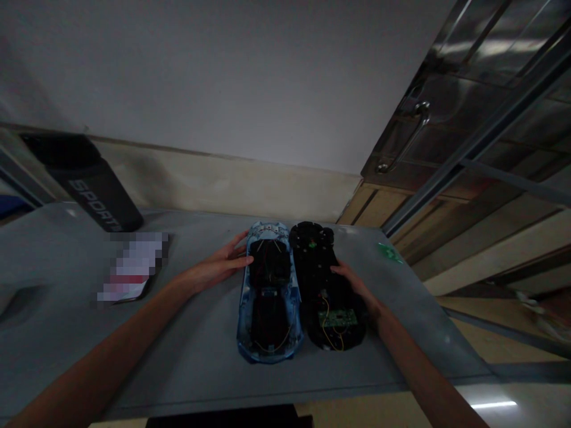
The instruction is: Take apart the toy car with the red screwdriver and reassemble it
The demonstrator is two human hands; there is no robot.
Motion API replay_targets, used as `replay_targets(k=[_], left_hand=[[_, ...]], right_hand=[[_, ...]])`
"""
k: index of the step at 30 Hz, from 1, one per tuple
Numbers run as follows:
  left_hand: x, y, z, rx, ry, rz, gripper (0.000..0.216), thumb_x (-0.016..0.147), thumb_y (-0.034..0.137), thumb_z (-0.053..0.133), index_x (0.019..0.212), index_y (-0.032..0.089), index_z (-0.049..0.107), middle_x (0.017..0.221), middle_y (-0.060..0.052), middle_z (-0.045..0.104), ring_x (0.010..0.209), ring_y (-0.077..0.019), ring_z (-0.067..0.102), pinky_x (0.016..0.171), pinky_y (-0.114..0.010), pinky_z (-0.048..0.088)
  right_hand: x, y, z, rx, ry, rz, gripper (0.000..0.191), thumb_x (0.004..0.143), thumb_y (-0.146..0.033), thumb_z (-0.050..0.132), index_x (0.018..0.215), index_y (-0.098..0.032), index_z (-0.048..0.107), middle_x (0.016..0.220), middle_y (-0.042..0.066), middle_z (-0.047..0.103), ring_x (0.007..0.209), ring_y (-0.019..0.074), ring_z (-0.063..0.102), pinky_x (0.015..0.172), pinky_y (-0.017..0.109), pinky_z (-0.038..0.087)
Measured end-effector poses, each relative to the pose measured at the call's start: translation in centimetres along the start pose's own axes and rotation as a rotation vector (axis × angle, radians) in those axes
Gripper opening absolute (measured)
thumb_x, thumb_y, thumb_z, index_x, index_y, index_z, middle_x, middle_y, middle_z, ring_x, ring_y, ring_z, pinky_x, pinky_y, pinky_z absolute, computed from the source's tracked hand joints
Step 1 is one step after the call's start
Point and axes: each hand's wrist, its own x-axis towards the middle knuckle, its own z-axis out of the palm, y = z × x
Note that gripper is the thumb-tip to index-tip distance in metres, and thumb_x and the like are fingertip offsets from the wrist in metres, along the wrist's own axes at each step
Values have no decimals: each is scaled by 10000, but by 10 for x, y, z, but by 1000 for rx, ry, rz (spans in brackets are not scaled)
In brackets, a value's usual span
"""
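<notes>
While hands (229,261) (351,280) grasp blue car shell (269,292) and black chassis (314,270), green board (336,318), yellow wire (326,309)

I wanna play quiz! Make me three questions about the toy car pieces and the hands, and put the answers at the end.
1. Which hand touches the blue car shell, and which touches the black car base?
2. True or false: the black car base lies to the left of the blue car shell.
3. Fill the gap: the circuit board at the near end of the black car base is coloured ____.

Key:
1. The left hand touches the shell; the right hand touches the base.
2. False; it lies to the right.
3. Green.
</notes>
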Motion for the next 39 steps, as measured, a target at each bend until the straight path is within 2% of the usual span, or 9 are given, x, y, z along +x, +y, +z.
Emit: replay_targets(k=[6,12,18,22,27,34,39], left_hand=[[1,-2,-1,-2,-41,25,1151,845,406,946,1773,388,264,1789,-95,490,1655,-340,450,1407,-534,252],[2,-2,-1,8,-21,36,1134,855,388,931,1777,349,271,1768,-103,521,1639,-372,471,1387,-547,294],[2,-5,-2,-2,-2,41,1085,889,317,887,1781,304,271,1692,-87,614,1621,-392,489,1362,-557,322],[4,-7,-5,9,-23,44,1064,891,347,895,1770,378,297,1699,-61,608,1619,-357,502,1377,-548,312],[4,-6,-6,35,-54,78,1001,863,389,921,1720,465,408,1652,-16,656,1626,-360,496,1371,-526,350],[5,-5,-3,-21,-48,56,990,848,332,941,1699,420,443,1683,-32,627,1596,-356,531,1348,-517,383],[7,-6,-5,-20,-49,75,1023,834,345,952,1713,388,428,1695,-50,609,1612,-363,505,1360,-522,342]], right_hand=[[-2,-1,1,37,3,29,377,782,-452,870,1130,-316,809,1019,16,857,877,277,767,785,387,613],[-1,-1,-2,-3,2,12,345,763,-473,888,1059,-310,821,1019,20,854,902,281,766,807,387,610],[4,7,-7,15,15,4,383,804,-467,854,1142,-299,792,1006,31,849,872,285,769,771,396,601],[2,4,-4,48,-9,17,359,800,-450,854,1121,-304,788,995,27,848,870,282,772,788,403,613],[0,1,-3,64,-8,50,385,779,-483,877,1103,-293,795,949,27,837,827,268,759,756,383,603],[-1,2,-2,38,25,52,465,800,-488,855,1219,-299,784,1050,37,850,917,281,768,823,398,603],[-2,-1,-1,29,15,60,423,789,-481,854,1168,-303,792,1008,33,850,873,284,769,794,400,616]])
